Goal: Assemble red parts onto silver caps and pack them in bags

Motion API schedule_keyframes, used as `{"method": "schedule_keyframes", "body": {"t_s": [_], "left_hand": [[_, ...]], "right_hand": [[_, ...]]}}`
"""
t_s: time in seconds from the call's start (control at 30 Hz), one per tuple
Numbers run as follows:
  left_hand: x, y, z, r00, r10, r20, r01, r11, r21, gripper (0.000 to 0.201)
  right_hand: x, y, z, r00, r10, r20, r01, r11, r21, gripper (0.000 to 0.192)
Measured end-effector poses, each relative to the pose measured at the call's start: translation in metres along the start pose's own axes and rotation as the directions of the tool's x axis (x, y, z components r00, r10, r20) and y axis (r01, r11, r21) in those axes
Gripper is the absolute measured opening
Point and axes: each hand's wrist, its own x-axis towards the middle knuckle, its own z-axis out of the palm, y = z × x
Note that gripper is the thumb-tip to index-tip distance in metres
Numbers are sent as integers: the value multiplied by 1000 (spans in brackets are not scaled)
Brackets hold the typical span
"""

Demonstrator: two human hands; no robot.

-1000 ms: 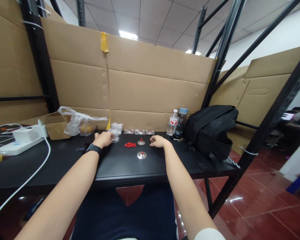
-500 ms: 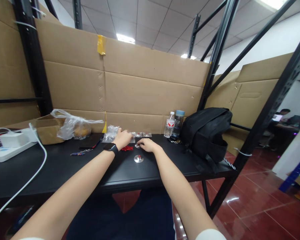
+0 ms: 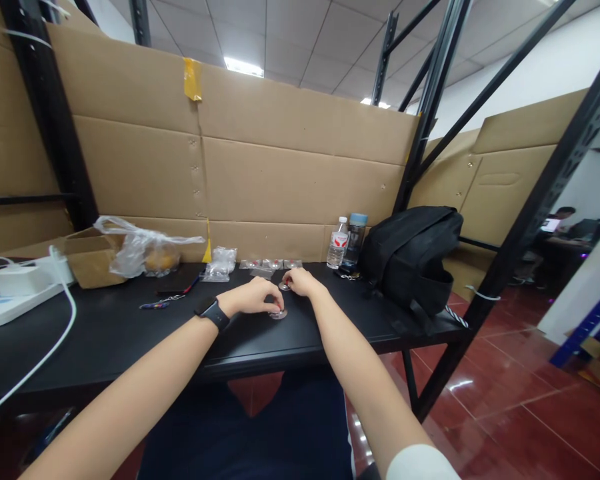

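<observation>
Two small clear round discs, which look like suction cups, are on the black table. My left hand [image 3: 255, 297], with a dark watch on its wrist, is closed with fingertips pinching the middle of the nearer disc [image 3: 279, 315]. Farther back, my right hand [image 3: 301, 283] has its fingers closed on the second disc [image 3: 283, 287], partly hiding it. Just behind the hands lie flat clear packets [image 3: 273, 264] with small red bits inside. To their left sits a crumpled pile of clear plastic bags [image 3: 221, 264].
A water bottle [image 3: 338, 244], a blue-capped bottle [image 3: 355, 240] and a black backpack [image 3: 413, 260] stand at right. At left are a tied plastic bag [image 3: 140, 247], a keychain [image 3: 155, 305], a power strip [image 3: 17, 297] and its white cable. Cardboard [image 3: 290, 180] walls the back.
My left hand has come from the plastic packets towards me and right, onto the nearer disc. My right hand stays at the farther disc. The red cord seen before is out of sight.
</observation>
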Motion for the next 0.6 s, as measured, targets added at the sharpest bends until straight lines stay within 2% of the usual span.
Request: {"method": "schedule_keyframes", "body": {"t_s": [0.2, 0.27, 0.33, 0.4, 0.5, 0.53, 0.6], "left_hand": [[2, 0, 3, 997, -77, 1, 76, 991, 113, 10], [0, -1, 1, 994, -108, -31, 112, 982, 149, 12], [-1, -4, -1, 982, -153, -111, 170, 972, 162, 15], [-3, -9, -5, 939, -234, -251, 276, 950, 147, 16], [-8, -19, -10, 809, -370, -456, 438, 898, 50, 18], [-9, -23, -11, 772, -401, -492, 465, 886, 7, 19], [-11, -31, -12, 726, -446, -523, 478, 875, -82, 21]], "right_hand": [[-5, -5, -8, 996, 83, -34, -85, 995, -46, 15], [-7, -5, -9, 996, 79, -49, -81, 996, -41, 12], [-8, -5, -9, 996, 65, -55, -67, 997, -29, 11], [-7, -5, -8, 997, 51, -55, -50, 999, 21, 11], [-3, -7, -5, 997, -13, -81, 33, 966, 255, 13], [-1, -8, -4, 992, -36, -119, 77, 931, 357, 13], [2, -12, -3, 972, -44, -230, 163, 835, 526, 11]]}}
